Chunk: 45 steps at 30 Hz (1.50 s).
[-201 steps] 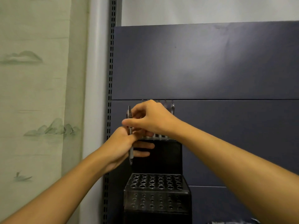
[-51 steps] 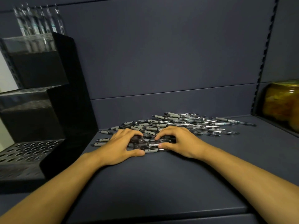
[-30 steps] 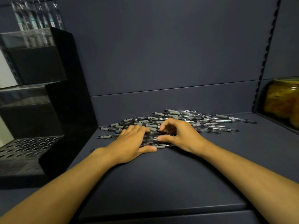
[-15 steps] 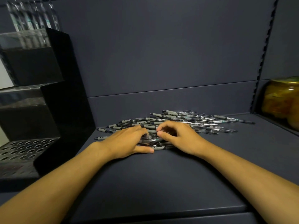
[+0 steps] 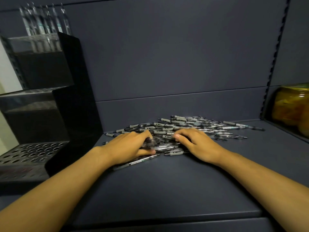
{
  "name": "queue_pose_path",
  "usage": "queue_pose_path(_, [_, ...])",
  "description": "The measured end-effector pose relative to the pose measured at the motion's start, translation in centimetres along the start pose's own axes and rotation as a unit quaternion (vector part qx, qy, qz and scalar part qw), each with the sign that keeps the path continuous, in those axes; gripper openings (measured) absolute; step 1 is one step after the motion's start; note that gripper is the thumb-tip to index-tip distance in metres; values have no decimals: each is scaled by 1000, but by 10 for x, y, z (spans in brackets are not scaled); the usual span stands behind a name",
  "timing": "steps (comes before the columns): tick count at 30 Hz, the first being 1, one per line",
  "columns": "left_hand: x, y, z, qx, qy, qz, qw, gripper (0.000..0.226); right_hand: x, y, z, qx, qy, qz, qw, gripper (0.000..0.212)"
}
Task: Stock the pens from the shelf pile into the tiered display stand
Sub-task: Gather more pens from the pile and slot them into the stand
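Down on the dark shelf (image 5: 167,190), both hands are at the near edge of the pile of pens (image 5: 187,127). The left hand (image 5: 128,149) lies over the pile's left end with its fingers curled round a small bunch of pens (blurred, so their number cannot be told), thumb tip against the bunch. One loose pen (image 5: 136,163) pokes out from under this hand toward the shelf's front. The right hand (image 5: 195,144) rests on the pile's middle with fingers bent down onto the pens; whether it actually grips any of them cannot be told. Past the hands the pile spreads toward the right along the back wall. At the shelf's left end stands the black tiered stand (image 5: 55,104): a few clear pens (image 5: 45,25) stand upright in its top tier, and the round holes of its lowest tier (image 5: 31,151) show none. Behind the right upright sits a jar (image 5: 291,104) with yellowish contents.
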<state>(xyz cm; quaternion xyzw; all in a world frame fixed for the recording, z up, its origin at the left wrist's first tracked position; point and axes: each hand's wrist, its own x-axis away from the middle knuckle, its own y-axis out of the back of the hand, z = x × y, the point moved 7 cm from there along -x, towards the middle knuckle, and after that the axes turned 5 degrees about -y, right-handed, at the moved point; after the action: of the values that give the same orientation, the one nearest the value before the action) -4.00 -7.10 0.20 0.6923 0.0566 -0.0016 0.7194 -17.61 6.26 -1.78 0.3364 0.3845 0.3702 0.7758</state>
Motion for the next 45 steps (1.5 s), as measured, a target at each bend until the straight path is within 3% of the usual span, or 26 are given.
queue_pose_path(7, [6,-6,-8,-5,-37,-2,999,29,20,5,-8,125,34,40,991,55])
queue_pose_path(14, [0,-7,-6,7,-27,23,999,26,18,16,-15,143,31,-16,989,26])
queue_pose_path(18, [-4,-9,-9,15,-31,53,998,19,20,20,-22,126,26,-47,991,15])
queue_pose_path(25, [-6,-7,-11,18,-38,73,996,18,22,24,-7,101,25,-76,992,18])
queue_pose_path(32, [-3,24,-7,125,-14,-36,991,21,19,41,-2,-34,-21,-115,993,16])
queue_pose_path(34, [-3,41,-6,198,-3,-106,975,15,20,48,4,-99,-31,-130,986,17])
queue_pose_path(37, [-3,60,-23,333,-4,-200,921,12,19,58,19,-193,-33,-137,971,17])
queue_pose_path(41, [-14,78,-60,460,-19,-313,831,17,16,69,60,-322,-5,-85,943,53])
queue_pose_path(45, [-26,80,-87,524,-26,-363,770,21,17,80,87,-342,10,-87,936,60])
